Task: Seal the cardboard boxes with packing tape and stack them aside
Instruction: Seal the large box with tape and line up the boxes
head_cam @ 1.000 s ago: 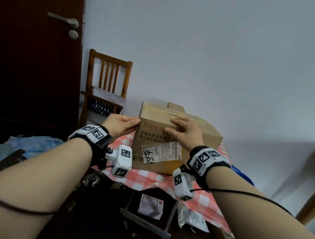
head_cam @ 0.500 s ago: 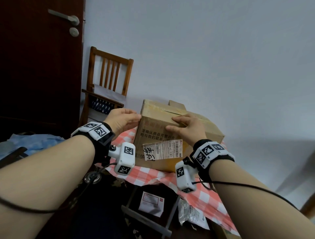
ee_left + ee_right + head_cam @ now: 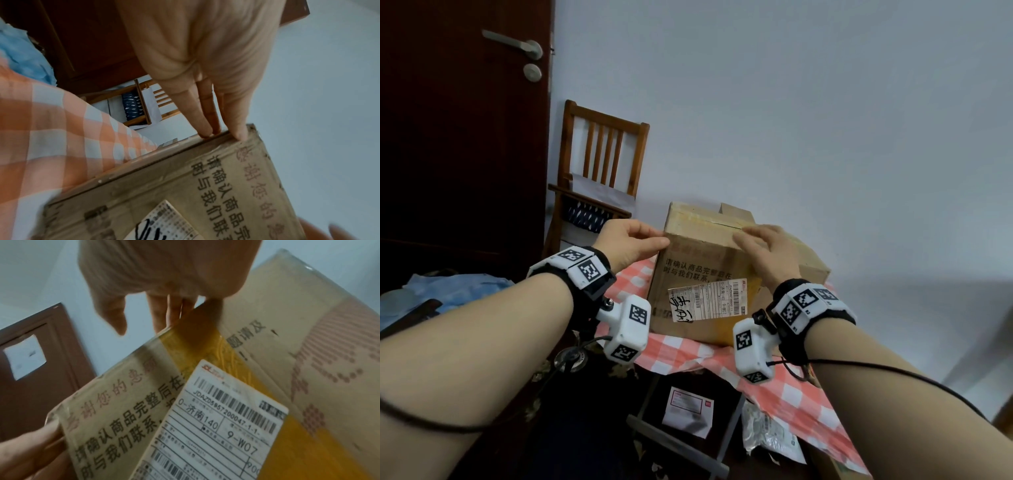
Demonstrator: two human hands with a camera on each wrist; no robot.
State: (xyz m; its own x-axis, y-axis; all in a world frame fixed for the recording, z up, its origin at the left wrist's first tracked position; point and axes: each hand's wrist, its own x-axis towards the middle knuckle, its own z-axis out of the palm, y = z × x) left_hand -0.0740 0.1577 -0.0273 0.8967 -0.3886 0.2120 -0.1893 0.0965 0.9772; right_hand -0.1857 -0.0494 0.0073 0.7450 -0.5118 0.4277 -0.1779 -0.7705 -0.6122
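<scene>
both hands on a box, checked cloth beneath.
head view: box (image 3: 709,274) standing on the cloth (image 3: 774,377) covering the surface, white label (image 3: 707,301) on its near face, yellow tape under the label. left hand (image 3: 626,245) at the upper left corner, thumb and fingers touching the edge. right hand (image 3: 767,255) laid over the top near edge, fingers straight. chair (image 3: 599,178) behind, beside a dark door (image 3: 465,137).
left wrist view: left hand (image 3: 205,65) with straight fingers (image 3: 202,123) pressed on the box (image 3: 185,186) corner, thumb on the printed face, nothing gripped.
right wrist view: right hand (image 3: 164,272) with fingers (image 3: 160,314) reaching flat over the top edge of the box (image 3: 287,337), thumb free in the air, nothing gripped; left hand (image 3: 26,451) touching the far corner.
</scene>
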